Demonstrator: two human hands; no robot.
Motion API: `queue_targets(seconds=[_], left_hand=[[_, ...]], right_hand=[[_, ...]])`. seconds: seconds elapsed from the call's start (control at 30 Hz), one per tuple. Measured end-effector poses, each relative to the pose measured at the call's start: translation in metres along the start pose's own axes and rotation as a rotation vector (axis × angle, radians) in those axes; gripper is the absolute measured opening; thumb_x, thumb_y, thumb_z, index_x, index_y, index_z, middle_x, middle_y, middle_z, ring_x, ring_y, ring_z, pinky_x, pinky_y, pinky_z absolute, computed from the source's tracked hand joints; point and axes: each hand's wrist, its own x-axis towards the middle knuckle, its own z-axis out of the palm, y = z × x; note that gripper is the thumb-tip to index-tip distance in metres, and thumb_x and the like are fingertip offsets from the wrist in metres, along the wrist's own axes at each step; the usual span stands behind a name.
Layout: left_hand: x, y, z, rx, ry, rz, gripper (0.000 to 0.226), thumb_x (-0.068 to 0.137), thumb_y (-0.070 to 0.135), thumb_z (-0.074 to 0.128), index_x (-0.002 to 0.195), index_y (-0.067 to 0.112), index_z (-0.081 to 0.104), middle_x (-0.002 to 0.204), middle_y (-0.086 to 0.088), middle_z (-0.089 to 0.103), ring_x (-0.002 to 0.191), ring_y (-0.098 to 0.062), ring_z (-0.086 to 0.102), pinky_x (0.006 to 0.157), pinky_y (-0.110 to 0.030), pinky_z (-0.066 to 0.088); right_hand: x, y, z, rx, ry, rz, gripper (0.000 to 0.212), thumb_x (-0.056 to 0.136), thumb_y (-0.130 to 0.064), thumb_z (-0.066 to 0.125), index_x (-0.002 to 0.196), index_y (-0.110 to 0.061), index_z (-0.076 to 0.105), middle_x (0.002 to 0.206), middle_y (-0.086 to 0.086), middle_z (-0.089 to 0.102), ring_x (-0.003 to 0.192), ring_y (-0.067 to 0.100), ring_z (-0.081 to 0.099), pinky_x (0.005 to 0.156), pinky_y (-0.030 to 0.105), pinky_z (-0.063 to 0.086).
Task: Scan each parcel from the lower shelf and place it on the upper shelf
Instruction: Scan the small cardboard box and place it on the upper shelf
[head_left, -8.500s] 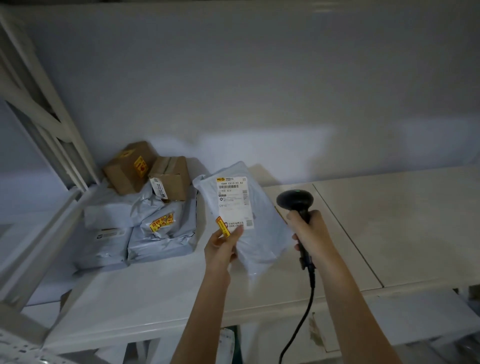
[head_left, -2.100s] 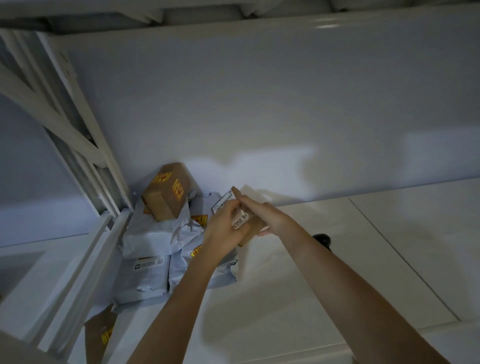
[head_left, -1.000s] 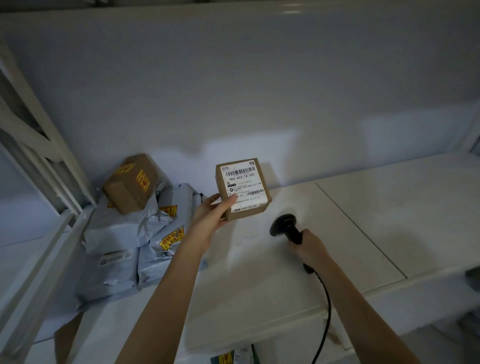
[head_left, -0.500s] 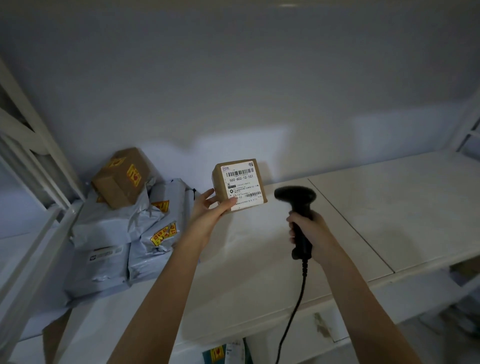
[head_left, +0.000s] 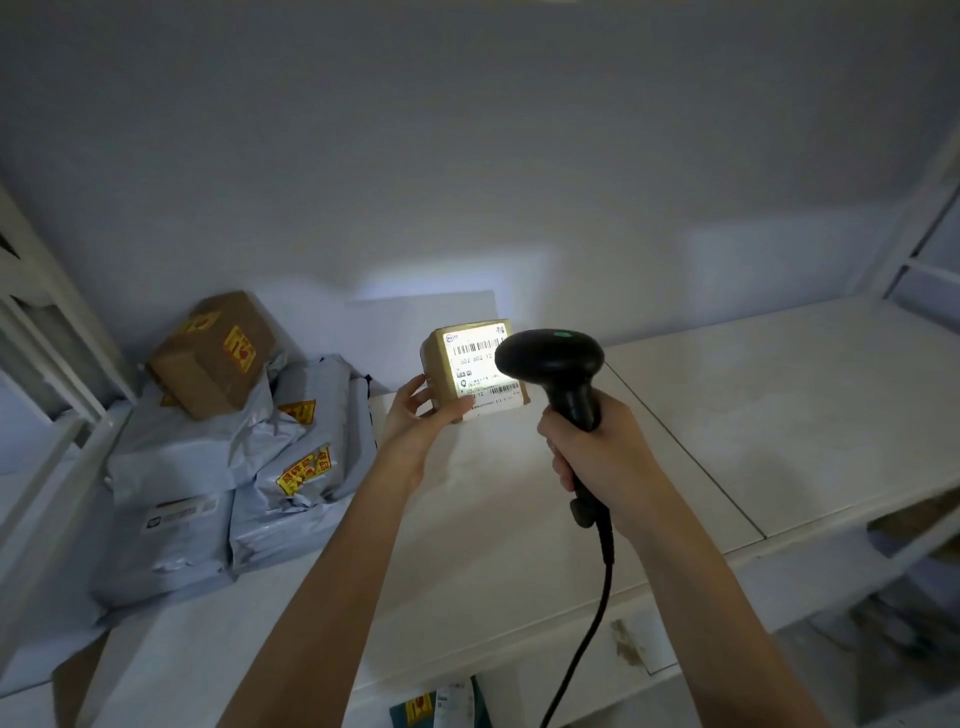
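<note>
My left hand (head_left: 423, 415) holds a small brown cardboard box (head_left: 470, 371) upright above the white shelf (head_left: 753, 415), its white barcode label facing me and lit brightly. My right hand (head_left: 597, 447) grips a black corded barcode scanner (head_left: 553, 364) by its handle. The scanner's head sits just in front of the label's right side and hides part of it. A green light shows on top of the scanner head.
A pile of grey plastic mailer parcels (head_left: 223, 483) with yellow stickers lies at the shelf's left end, topped by a larger brown box (head_left: 215, 353). White rack posts (head_left: 47, 332) stand at left and right. More parcels (head_left: 436, 709) show below the shelf edge.
My right hand has lifted the scanner from the shelf and brought it up to the box label, which is now lit. The left hand keeps the box in about the same place.
</note>
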Motion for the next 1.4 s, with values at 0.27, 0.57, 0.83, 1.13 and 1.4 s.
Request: queue_targets(seconds=[0.27,0.57,0.83,1.13,1.4], left_hand=[[0.0,-0.001,0.001,-0.061,0.024,-0.025,0.071,0.07,0.007,0.081,0.131,0.013,0.046,0.126,-0.007,0.061,0.103,-0.017,0.064,0.084,-0.031,0.054],[-0.009,0.004,-0.005,-0.066,0.029,-0.07,0.069,0.061,0.02,0.086,0.121,0.017,0.051,0.119,-0.006,0.066,0.107,-0.022,0.065,0.099,-0.042,0.048],[-0.024,0.012,-0.022,-0.124,0.109,-0.137,0.058,0.076,0.027,0.075,0.127,0.009,0.054,0.11,-0.01,0.07,0.099,-0.022,0.068,0.071,-0.028,0.055],[-0.055,0.034,-0.023,-0.166,0.192,-0.164,0.016,0.084,0.027,0.066,0.094,0.014,0.063,0.091,-0.006,0.072,0.083,-0.019,0.067,0.073,-0.031,0.054],[-0.082,0.042,-0.025,-0.169,0.292,-0.198,0.033,0.082,0.033,0.067,0.109,0.016,0.062,0.095,-0.003,0.072,0.088,-0.022,0.066,0.074,-0.033,0.054]], right_hand=[[0.001,0.0,0.0,0.024,-0.021,0.009,0.008,0.082,-0.006,0.053,0.076,-0.01,0.049,0.059,0.008,0.044,0.046,0.016,0.041,0.049,0.029,0.039],[0.017,0.016,-0.001,0.05,0.022,0.048,0.006,0.085,-0.012,0.055,0.085,-0.008,0.05,0.063,0.006,0.049,0.047,0.015,0.045,0.052,0.031,0.042],[0.083,0.083,0.03,-0.036,-0.059,0.327,0.012,0.091,-0.018,0.049,0.087,-0.008,0.044,0.068,0.009,0.047,0.05,0.018,0.044,0.045,0.026,0.038],[0.103,0.108,0.059,-0.102,-0.109,0.364,0.021,0.089,-0.017,0.051,0.071,-0.008,0.05,0.06,0.008,0.048,0.051,0.023,0.048,0.053,0.033,0.041],[0.101,0.096,0.044,-0.488,-0.083,0.088,0.041,0.086,-0.028,0.056,0.119,-0.003,0.054,0.12,0.016,0.053,0.112,0.031,0.052,0.092,0.032,0.043]])
